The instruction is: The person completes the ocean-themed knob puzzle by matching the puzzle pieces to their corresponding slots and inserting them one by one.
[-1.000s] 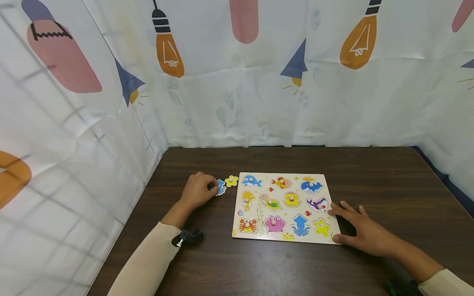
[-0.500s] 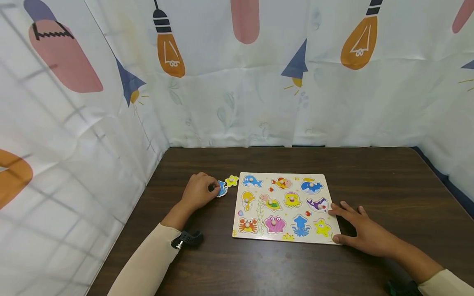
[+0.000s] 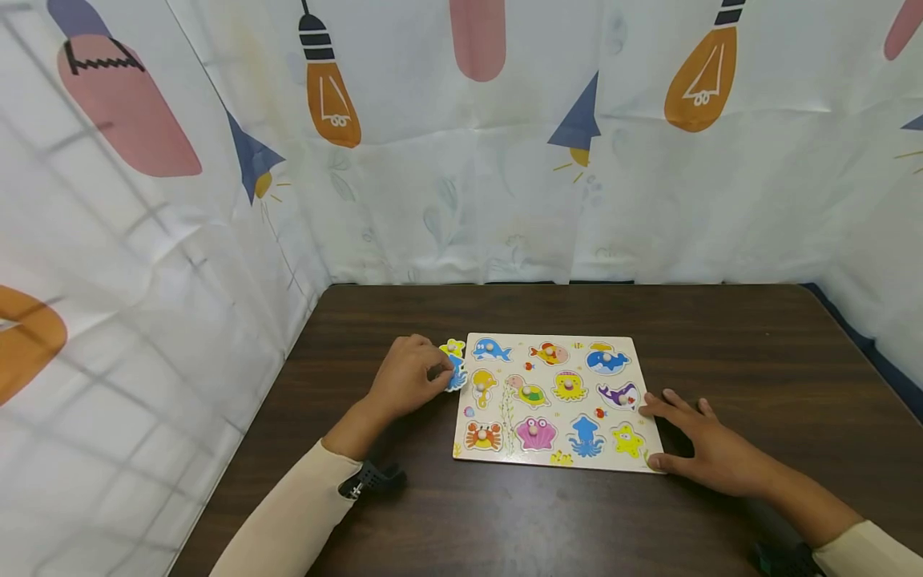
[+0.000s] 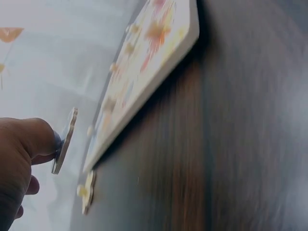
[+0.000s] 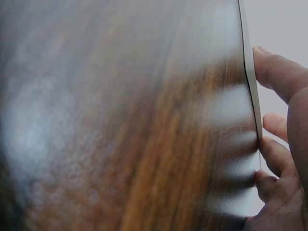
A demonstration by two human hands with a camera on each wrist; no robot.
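My left hand (image 3: 411, 381) pinches the knob of a blue puzzle piece (image 3: 456, 375) with tentacle-like edges, just left of the puzzle board (image 3: 505, 458). In the left wrist view that blue puzzle piece (image 4: 66, 142) is raised off the table and tilted on edge. A yellow star puzzle piece (image 3: 453, 348) lies behind it, partly covered in the head view. Fingers spread, my right hand (image 3: 710, 449) touches the board's right edge with thumb and fingertips. Knobbed sea-animal pieces sit in the board; the blue squid (image 3: 586, 437) and yellow star (image 3: 627, 441) shapes show no knob.
The board lies flat on a dark brown wooden table (image 3: 548, 521). A white printed curtain (image 3: 461, 200) hangs behind the table and along its left side. A dark watch (image 3: 371, 478) is on the left wrist.
My left hand has moved right toward the board, lifting the blue puzzle piece, which now overlaps the yellow star in the head view. The right hand has stayed in place.
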